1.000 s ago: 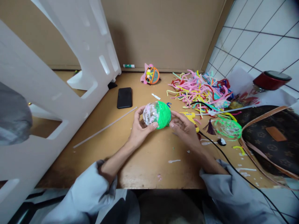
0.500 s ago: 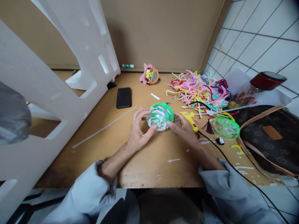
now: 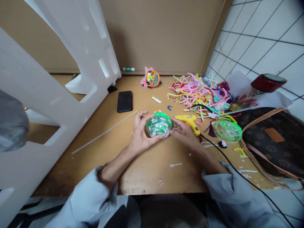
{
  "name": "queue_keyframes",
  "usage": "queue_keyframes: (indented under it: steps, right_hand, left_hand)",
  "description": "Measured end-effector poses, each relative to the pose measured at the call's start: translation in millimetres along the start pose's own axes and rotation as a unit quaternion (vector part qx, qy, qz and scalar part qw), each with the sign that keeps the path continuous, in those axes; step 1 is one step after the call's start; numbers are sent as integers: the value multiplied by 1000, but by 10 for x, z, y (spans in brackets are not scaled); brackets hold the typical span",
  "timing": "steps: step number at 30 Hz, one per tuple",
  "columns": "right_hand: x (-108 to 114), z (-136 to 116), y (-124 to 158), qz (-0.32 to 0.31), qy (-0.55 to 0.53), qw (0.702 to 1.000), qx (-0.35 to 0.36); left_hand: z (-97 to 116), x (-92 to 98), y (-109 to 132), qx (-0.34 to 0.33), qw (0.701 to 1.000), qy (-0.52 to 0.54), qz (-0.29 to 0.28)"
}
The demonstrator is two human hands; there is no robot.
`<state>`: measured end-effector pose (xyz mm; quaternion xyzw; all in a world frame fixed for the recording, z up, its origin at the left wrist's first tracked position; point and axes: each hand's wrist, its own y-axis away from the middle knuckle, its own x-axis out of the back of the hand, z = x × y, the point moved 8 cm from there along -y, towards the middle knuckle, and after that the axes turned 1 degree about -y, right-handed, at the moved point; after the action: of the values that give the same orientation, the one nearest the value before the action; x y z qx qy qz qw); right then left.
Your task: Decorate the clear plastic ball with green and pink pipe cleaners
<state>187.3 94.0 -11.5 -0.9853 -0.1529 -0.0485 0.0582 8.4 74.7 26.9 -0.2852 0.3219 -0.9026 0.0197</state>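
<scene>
Between my hands is a clear plastic dome (image 3: 158, 126) with a bright green rim and white and pink smears on it. My left hand (image 3: 140, 136) is closed around its left side, the thumb along the near lower edge. My right hand (image 3: 183, 130) presses its fingertips against the right side. Just beyond the right hand, a yellow glue gun (image 3: 190, 122) lies on the table, its black cord running to the lower right. A similar clear piece with green lines (image 3: 229, 130) rests farther right, by a dark tassel (image 3: 210, 130).
A heap of coloured pipe cleaners (image 3: 201, 93) lies at the back right, beside a red-lidded jar (image 3: 268, 83) and a brown handbag (image 3: 273, 139). A decorated ball (image 3: 152, 78), a black phone (image 3: 124, 101) and a glue stick (image 3: 104, 132) lie left. A white plastic panel (image 3: 95, 57) stands at left.
The dome has turned in my hands and moved slightly nearer and left. The right fingers have shifted along its side, and a small blue clip behind it shows more fully.
</scene>
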Motion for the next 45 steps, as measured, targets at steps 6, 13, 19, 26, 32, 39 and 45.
queue_keyframes:
  steps: [6, 13, 19, 26, 32, 39, 45]
  right_hand:
    - [117, -184, 22, 41, 176, 982, 55]
    - [630, -442, 140, 207, 562, 799, -50]
    - [748, -147, 134, 128, 630, 735, -216]
    - [747, -76, 104, 101, 600, 769, -194]
    - [699, -70, 112, 153, 630, 743, -165]
    - [877, 2, 145, 206, 641, 711, -206]
    - [848, -44, 155, 216, 656, 695, -200]
  left_hand:
    - [-181, -170, 32, 85, 986, 134, -46]
    - [-469, 124, -51, 138, 962, 192, 135]
    - [-602, 229, -74, 157, 951, 190, 186]
    - [-508, 3, 24, 172, 965, 164, 110]
    - [-538, -195, -59, 193, 968, 142, 71]
    - [-430, -632, -401, 133, 976, 163, 58]
    - [-389, -834, -565, 73, 981, 178, 37]
